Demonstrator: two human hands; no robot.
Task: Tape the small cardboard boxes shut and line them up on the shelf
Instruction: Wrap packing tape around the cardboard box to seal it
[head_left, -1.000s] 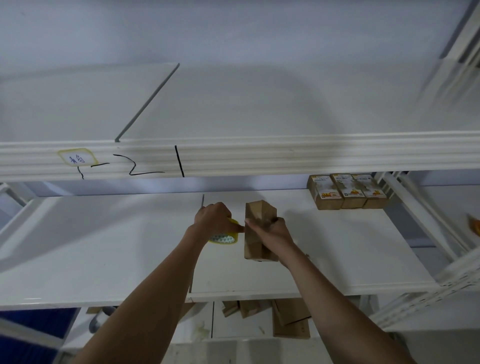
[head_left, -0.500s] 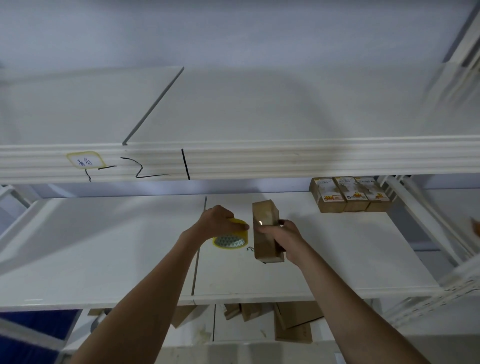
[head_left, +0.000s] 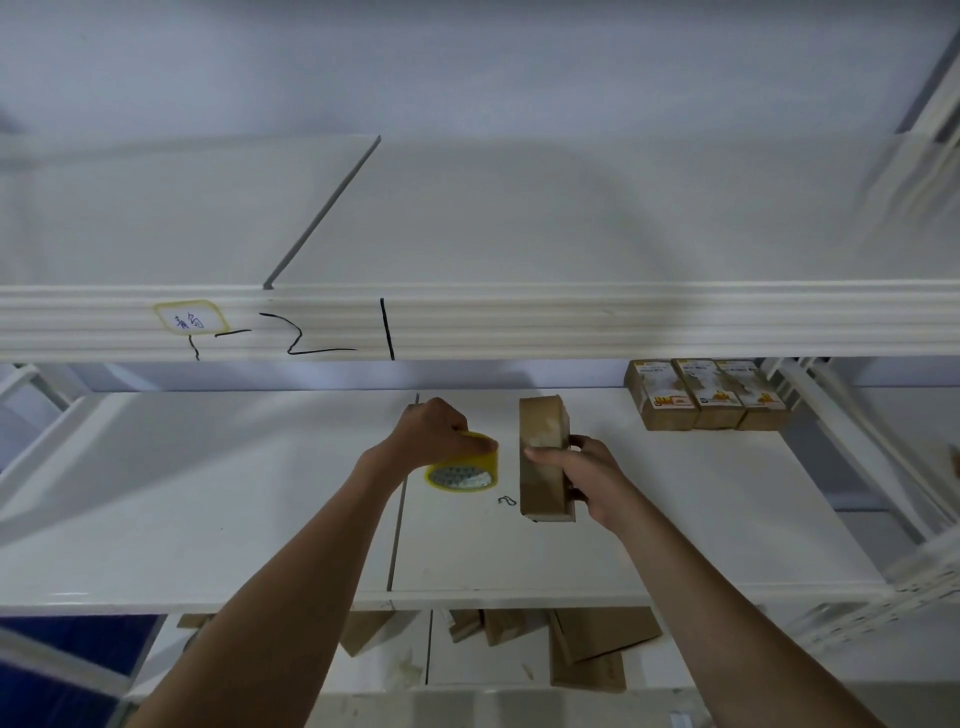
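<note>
Both bare forearms reach forward and up from the lower edge of the view, converging toward centre. Left hand: knuckles up, fingers curled down over a tape roll. Right hand: thumb across the near face of an upright box, fingers wrapped around its right side.

Soft, even, cool light falls from above, giving the white shelf a flat bluish cast. Faint broad shadows lie along its left edge and across the upper shelf, and the forearms cast soft ones near the front edge. A small glint shows on the box (likely glossy tape). No harsh glare. The wide lens bows the upper shelf's front edge, and the right edge and corners smear into blur; the centre stays fairly sharp.
</note>
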